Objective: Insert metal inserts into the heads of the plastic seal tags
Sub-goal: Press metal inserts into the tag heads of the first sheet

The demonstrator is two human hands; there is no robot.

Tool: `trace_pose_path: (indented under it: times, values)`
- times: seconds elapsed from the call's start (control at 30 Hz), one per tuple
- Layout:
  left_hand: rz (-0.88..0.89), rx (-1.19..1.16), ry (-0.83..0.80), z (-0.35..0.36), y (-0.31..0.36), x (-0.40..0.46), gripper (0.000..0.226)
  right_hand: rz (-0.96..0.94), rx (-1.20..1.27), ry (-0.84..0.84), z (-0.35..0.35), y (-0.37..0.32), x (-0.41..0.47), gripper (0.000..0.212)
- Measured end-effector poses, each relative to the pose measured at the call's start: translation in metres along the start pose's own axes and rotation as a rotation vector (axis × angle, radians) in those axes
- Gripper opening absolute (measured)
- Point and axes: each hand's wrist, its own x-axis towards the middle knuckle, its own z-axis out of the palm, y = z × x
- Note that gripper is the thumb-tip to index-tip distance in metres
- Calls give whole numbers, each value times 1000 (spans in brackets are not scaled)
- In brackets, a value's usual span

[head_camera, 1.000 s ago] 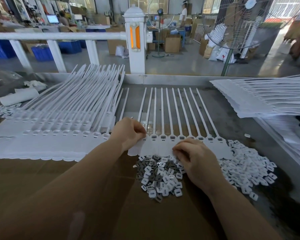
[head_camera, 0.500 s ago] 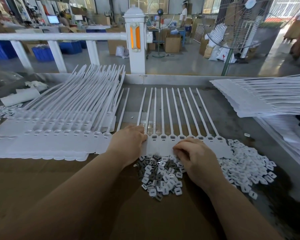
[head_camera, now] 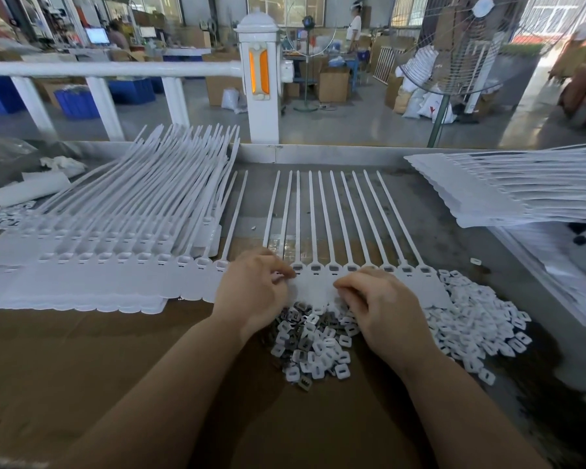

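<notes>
Ten tag straps [head_camera: 322, 218] are counted fanned beyond two hands [head_camera: 254, 292], two tag stacks [head_camera: 115, 231] lie outside them, and two insert heaps [head_camera: 313, 346] are seen beneath

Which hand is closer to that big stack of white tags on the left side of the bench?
The left hand. It sits right beside the stack of white tags, near its closest edge. The right hand lies farther off, on the other side of the left hand.

Matt white plastic seal tags [head_camera: 332, 231], dull grey metal inserts [head_camera: 296, 328], brown cardboard tabletop [head_camera: 82, 360].
</notes>
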Motion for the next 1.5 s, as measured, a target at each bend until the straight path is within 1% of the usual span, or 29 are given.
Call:
trace_pose_path:
  times: [0.1,0.23,0.37,0.43,0.5,0.53,0.6,0.63,0.7,0.83,1.07,1.27,1.5]
  values:
    - [121,54,-122,3,8,-6,9,2,-5,-8,0,0,0,10]
    - [204,137,-236,-1,12,-6,19,2,-15,-20,0,0,1,10]
    - [215,138,-283,-4,15,-4,3,14,-11,-33,0,1,1,11]
    - [201,104,-299,-5,16,-4,12,16,-12,-36,0,1,1,11]
    - [162,-26,-276,-6,17,-2,19,16,-12,-37,0,1,1,10]
    - [129,-107,-239,-7,17,-1,18,17,-8,-34,0,1,1,10]
    - [35,-225,-139,-9,16,4,10,20,-5,-30,1,1,1,11]
    - [-9,-242,-95,-10,15,6,8,21,-4,-29,1,1,1,11]
    - [-56,-207,-41,-10,13,12,11,20,2,-27,1,0,1,10]
    - [-70,-92,3,-8,13,20,15,19,13,-25,0,-1,0,10]
    - [-34,92,-59,0,15,28,13,15,10,-33,1,0,1,11]
    - [-19,115,-91,0,16,29,12,10,2,-33,2,1,2,11]
    - [31,138,20,8,12,25,12,9,8,-30,2,1,1,10]
